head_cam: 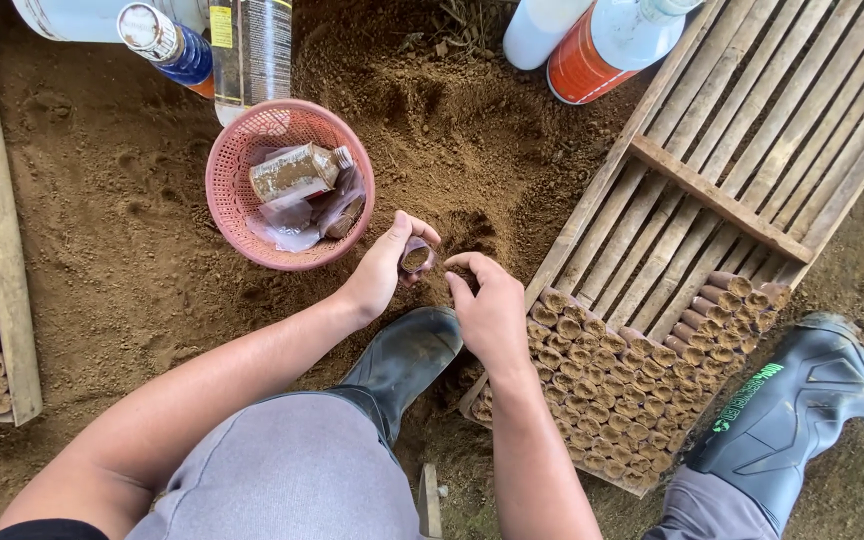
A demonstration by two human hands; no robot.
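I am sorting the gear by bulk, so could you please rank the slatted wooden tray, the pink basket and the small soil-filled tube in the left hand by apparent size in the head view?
1. Slatted wooden tray, clearly the largest.
2. Pink basket.
3. Small soil-filled tube, pinched in the left hand.

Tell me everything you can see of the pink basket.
The pink basket is round, plastic-looking mesh with a thick rim, standing upright on loose brown soil beside tall bottles. Inside lie a soil-smeared bottle on its side and crumpled clear plastic. Neither hand touches it; the left hand is nearest.
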